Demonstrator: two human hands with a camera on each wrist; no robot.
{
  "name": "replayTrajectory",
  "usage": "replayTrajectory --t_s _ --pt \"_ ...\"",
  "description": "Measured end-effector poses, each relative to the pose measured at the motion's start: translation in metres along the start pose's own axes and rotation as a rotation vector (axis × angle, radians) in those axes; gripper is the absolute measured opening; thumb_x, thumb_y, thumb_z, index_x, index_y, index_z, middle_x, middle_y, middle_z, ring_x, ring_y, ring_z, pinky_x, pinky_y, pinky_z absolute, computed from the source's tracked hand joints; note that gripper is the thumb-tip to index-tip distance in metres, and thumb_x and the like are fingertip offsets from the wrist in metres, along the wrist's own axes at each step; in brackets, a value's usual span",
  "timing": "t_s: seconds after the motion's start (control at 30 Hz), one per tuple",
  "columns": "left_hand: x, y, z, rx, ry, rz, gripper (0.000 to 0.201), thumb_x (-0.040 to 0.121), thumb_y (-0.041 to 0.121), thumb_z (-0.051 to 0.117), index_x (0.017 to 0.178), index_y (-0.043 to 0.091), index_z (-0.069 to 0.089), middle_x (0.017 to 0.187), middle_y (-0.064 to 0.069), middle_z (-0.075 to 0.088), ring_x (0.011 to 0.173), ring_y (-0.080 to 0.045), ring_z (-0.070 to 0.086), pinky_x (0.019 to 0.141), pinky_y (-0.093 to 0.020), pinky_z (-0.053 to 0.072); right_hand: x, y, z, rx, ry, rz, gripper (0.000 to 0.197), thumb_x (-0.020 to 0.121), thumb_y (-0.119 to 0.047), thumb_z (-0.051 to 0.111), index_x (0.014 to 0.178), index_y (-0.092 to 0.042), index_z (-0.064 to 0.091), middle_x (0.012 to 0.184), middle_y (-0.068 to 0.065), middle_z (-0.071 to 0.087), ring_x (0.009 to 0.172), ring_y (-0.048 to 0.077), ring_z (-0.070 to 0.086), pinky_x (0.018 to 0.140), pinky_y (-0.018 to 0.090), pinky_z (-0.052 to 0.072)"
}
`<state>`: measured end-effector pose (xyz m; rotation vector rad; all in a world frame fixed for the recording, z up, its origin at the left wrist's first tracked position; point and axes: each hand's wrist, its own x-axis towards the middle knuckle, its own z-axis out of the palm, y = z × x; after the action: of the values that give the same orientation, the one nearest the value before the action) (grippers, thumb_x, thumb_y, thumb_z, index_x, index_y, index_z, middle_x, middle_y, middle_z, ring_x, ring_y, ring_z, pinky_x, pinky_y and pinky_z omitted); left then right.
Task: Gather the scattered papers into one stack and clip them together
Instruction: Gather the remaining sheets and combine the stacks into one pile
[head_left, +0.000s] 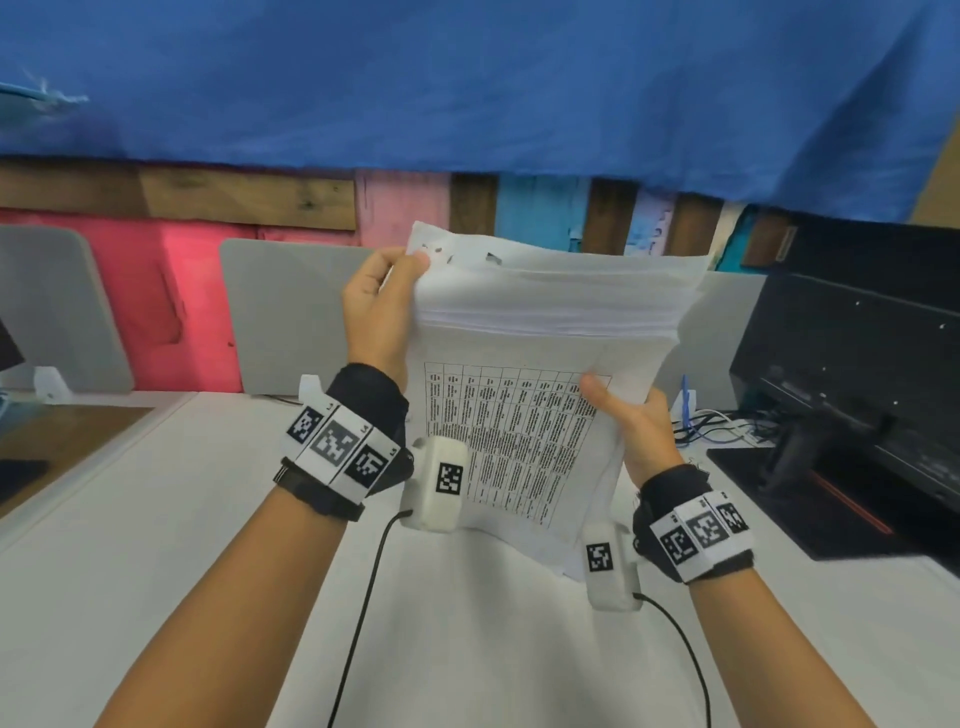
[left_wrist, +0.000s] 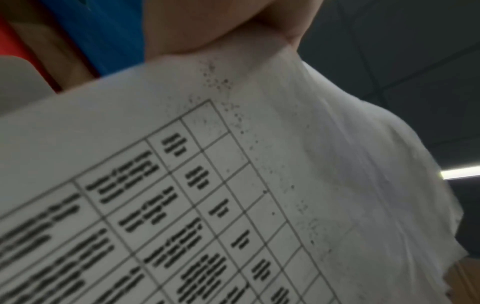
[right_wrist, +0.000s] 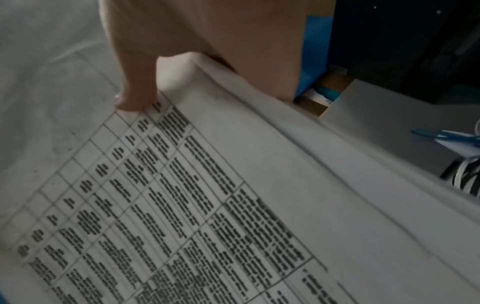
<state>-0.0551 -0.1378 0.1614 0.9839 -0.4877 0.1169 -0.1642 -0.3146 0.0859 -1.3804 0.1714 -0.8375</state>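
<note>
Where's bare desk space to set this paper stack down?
The white desk is bare below and left of the paper stack, between both forearms and out to its left edge. The right side is crowded: tangled cables and a black monitor on its stand.

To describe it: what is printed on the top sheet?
A black-lined table of text on white; head view.

Both forearms reach forward, raised, each wrist banded with a black strap. The left hand (head_left: 376, 306) at 11 o'clock curls its fingers round the stack of papers (head_left: 550, 332); the right hand (head_left: 641, 431) at 2 o'clock pinches it, thumb on top.
</note>
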Motion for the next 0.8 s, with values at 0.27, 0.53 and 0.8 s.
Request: replayTrajectory --t_s 0.27,0.53,0.8 --pt "0.0 -0.012 -0.01 0.35 -0.488 0.022 0.076 0.055 0.038 0.081 0.119 0.025 0.042 0.105 0.01 0.058 0.091 0.0 0.065 0.078 -0.016 0.056 0.01 -0.011 0.011 -0.028 0.275 -0.094 0.027 0.086 -0.016 0.061 0.106 0.001 0.062 0.078 -0.008 0.061 0.067 -0.004 0.059 0.065 0.01 0.05" --pt "-0.031 -0.027 0.002 0.398 -0.105 0.023 0.034 0.087 0.013 0.061 0.119 0.004 0.056 0.1 0.002 0.061 0.09 -0.01 0.058 0.073 -0.013 0.047 -0.007 -0.017 0.038 -0.028 0.247 -0.136 0.011 0.091 -0.018 0.053 0.084 -0.024 0.06 0.084 -0.01 0.061 0.073 -0.007 0.061 0.068 0.007 0.048" --pt "-0.036 -0.041 -0.025 0.34 -0.134 -0.088 0.043 0.075 0.016 0.074 0.107 0.025 0.047 0.092 0.013 0.059 0.085 0.001 0.056 0.064 -0.008 0.04 0.006 -0.061 0.035 0.147 0.187 -0.055 0.066 0.063 -0.052 0.074 0.114 -0.011 0.062 0.118 0.008 0.065 0.112 0.025 0.06 0.102 0.047 0.042"
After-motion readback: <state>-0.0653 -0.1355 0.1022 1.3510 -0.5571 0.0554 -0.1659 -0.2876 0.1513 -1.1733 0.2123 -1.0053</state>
